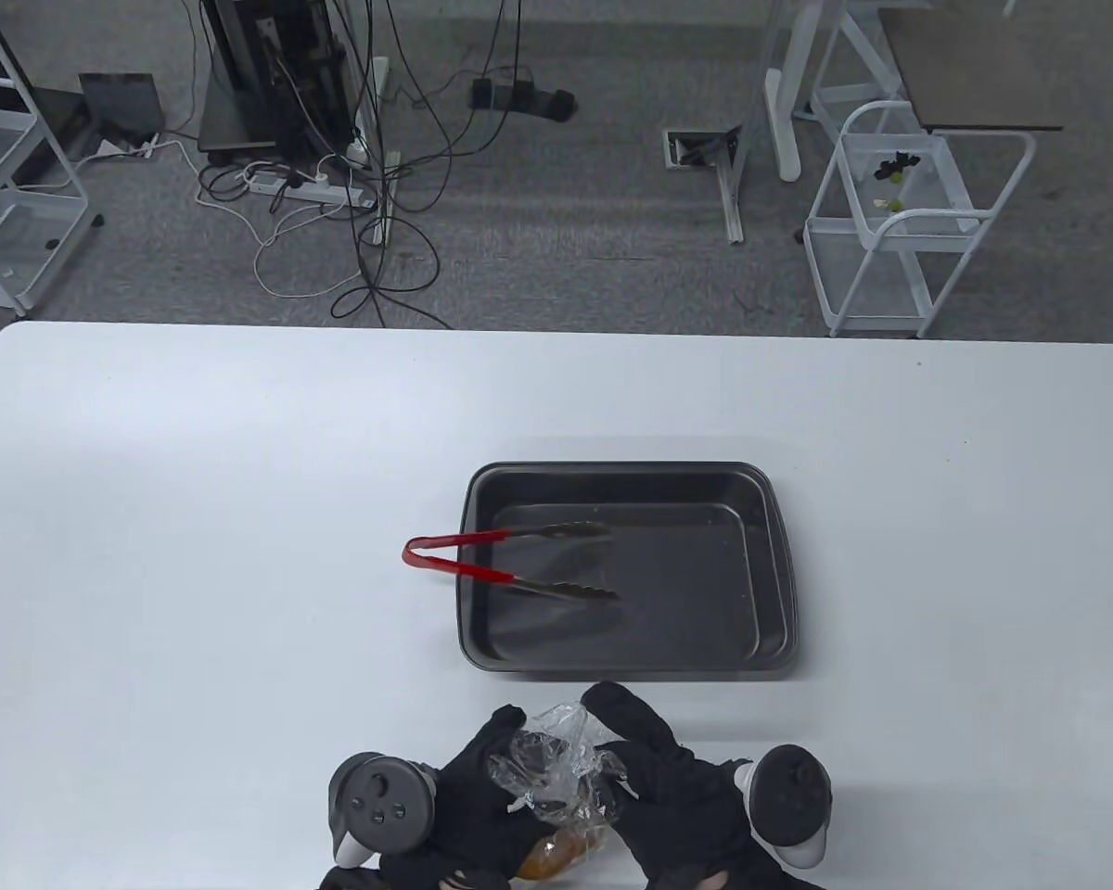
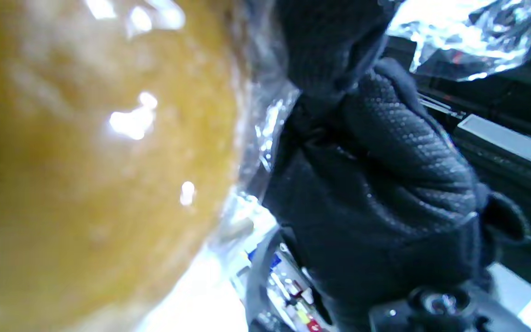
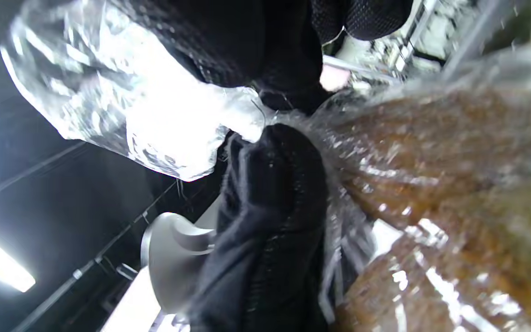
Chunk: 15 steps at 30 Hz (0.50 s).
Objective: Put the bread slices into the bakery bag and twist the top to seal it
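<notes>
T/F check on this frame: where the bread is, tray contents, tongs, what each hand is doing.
1. The bread is inside the clear bag. True.
2. The baking tray holds bread slices. False: only the tongs' metal tips lie in it.
3. The tongs are in the right hand. False: they rest across the tray's left rim, red handle end over the table.
4. Both the left hand and right hand grip the bag's neck. True.
5. The bag lies inside the tray. False: it is nearer the person, outside the tray.

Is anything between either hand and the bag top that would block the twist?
Nothing visible. Both the left hand and right hand already grip the bag at its neck, bread inside below. The tray and tongs lie apart, farther up the table.
</notes>
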{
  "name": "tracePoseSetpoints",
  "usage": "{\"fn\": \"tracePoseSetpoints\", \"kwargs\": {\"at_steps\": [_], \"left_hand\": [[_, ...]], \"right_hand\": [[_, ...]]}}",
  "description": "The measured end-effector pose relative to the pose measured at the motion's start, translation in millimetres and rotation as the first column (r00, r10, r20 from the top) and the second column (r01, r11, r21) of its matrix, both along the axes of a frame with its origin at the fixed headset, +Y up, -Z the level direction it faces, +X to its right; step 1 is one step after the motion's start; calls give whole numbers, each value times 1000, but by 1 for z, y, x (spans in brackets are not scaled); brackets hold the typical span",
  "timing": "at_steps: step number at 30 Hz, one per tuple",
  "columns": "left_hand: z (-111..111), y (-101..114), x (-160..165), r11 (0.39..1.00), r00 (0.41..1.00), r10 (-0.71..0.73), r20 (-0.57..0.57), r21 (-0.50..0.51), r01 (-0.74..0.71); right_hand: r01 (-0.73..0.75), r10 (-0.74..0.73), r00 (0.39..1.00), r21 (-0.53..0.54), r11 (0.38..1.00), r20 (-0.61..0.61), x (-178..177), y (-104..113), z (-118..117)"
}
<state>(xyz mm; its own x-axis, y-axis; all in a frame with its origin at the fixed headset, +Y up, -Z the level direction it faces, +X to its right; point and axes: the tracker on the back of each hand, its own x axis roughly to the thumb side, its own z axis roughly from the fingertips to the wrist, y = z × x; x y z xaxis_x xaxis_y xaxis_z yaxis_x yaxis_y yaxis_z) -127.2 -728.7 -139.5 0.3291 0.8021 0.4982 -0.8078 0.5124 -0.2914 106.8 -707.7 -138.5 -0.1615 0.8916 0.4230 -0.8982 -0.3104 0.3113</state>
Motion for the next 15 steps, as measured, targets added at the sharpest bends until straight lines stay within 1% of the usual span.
{"fn": "tracePoseSetpoints", "kwargs": {"at_steps": [1,3,4,6,7,8,10,11,12,13,14,15], "left_hand": [[1,2,0,999,999,-29,-34,24,30],[3,4,0,996,996,-66,-66,63,70],[4,5,0,994,993,-78,-94,74,85],[6,7,1,990,985,-102,-137,88,114],[7,8,1,988,982,-109,-156,96,125],[7,8,1,987,980,-114,-166,98,131],[9,9,3,979,971,-143,-190,117,167],[9,9,3,978,968,-144,-206,117,171],[9,9,3,978,967,-145,-209,118,172],[9,9,2,978,968,-141,-208,123,169],[9,9,2,979,968,-137,-209,119,164],[9,9,3,980,970,-139,-202,113,164]], "right_hand": [[-64,63,998,55,996,30,-1,2,3],[-121,113,990,107,987,81,-2,4,6],[-133,126,989,90,987,83,-3,3,7],[-136,134,991,80,987,29,-6,3,10],[-164,160,986,89,982,51,-8,3,12],[-202,193,977,104,974,89,-9,3,13],[-300,261,941,170,939,217,-12,5,16],[-328,280,927,176,928,249,-12,6,17],[-353,306,916,158,922,260,-12,6,17],[-362,327,913,115,925,243,-10,6,16],[-354,328,919,93,931,217,-9,5,15],[-294,283,948,65,954,145,-7,1,10]]}}
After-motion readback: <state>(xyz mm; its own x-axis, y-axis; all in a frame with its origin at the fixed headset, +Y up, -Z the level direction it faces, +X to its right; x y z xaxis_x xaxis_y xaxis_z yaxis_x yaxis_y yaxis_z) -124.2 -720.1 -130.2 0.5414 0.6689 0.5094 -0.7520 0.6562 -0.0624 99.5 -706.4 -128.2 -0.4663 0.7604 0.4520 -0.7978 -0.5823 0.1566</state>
